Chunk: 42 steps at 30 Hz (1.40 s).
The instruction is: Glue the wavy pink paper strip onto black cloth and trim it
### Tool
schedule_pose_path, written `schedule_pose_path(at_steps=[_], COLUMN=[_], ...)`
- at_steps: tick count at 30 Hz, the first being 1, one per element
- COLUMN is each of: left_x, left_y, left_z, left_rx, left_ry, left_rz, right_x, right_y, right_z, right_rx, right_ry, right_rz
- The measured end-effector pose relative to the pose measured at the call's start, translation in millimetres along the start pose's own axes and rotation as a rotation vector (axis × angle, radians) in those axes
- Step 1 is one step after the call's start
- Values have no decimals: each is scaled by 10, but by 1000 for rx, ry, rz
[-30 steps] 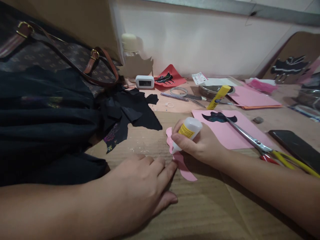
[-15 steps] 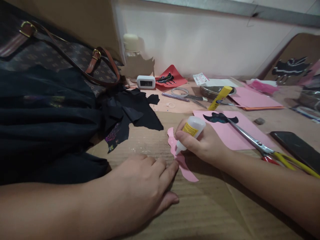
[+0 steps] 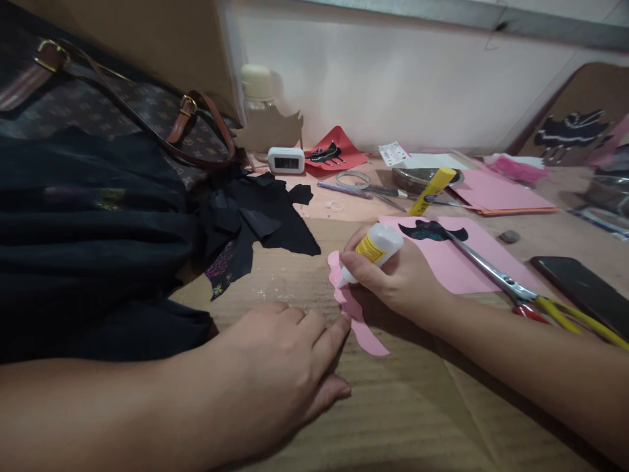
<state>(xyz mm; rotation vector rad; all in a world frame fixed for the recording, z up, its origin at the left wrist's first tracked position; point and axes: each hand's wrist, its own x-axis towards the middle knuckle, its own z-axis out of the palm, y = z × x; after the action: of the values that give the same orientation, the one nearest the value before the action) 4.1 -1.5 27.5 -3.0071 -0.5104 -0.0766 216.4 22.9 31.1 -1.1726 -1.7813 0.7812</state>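
My right hand point(image 3: 398, 278) is closed round a small white glue bottle point(image 3: 376, 249) with a yellow label, its nozzle tipped down onto a pink paper cut-out point(image 3: 356, 314) lying on the cardboard-covered table point(image 3: 403, 406). My left hand point(image 3: 285, 357) lies flat on the table with fingers stretched out, its fingertips pressing the cut-out's lower left edge. Behind the right hand is a pink paper sheet point(image 3: 457, 262) carrying a black mustache-like shape point(image 3: 430, 231).
Scissors point(image 3: 521, 295) with yellow handles lie across the pink sheet. A black phone point(image 3: 580, 292) rests at the right. A dark handbag and black cloth point(image 3: 93, 216) fill the left, black paper scraps point(image 3: 268, 219) beside them. A yellow glue stick point(image 3: 431, 190), small clock point(image 3: 285, 159) and red paper point(image 3: 339, 154) sit behind.
The glue bottle's nozzle has moved up along the pink cut-out, from near my left fingertips toward its upper part. My left hand has stayed put.
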Motion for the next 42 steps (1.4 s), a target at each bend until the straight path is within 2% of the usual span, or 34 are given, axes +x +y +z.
schedule_pose_path(at_steps=[6,14,21,28,33,38,42], left_x=[-6,-9,-13,-3,-6,-6,-2], left_y=[-4,5,3,-13,-6,-7,-15], left_z=[7,-5,-14,13,22,20,31], left_rx=[-1,-7,4,-14,0,-12,-16], left_ry=[27,-7,11,28,5,-12,-1], left_rz=[-6,9,9,18,4,4,6], right_x=[-19,-4,-34,7,-12,-45,-38], right_y=[-27,-12,-19,30,53,7,-11], right_z=[-6,-8,-12,-7,-20,-9,-8], right_rx=[-22,-20,-41,-65,0,-13,-78], right_ry=[-75,5,-60,23,97,-42,-17], right_rz=[2,-32,30,13,56,80,63])
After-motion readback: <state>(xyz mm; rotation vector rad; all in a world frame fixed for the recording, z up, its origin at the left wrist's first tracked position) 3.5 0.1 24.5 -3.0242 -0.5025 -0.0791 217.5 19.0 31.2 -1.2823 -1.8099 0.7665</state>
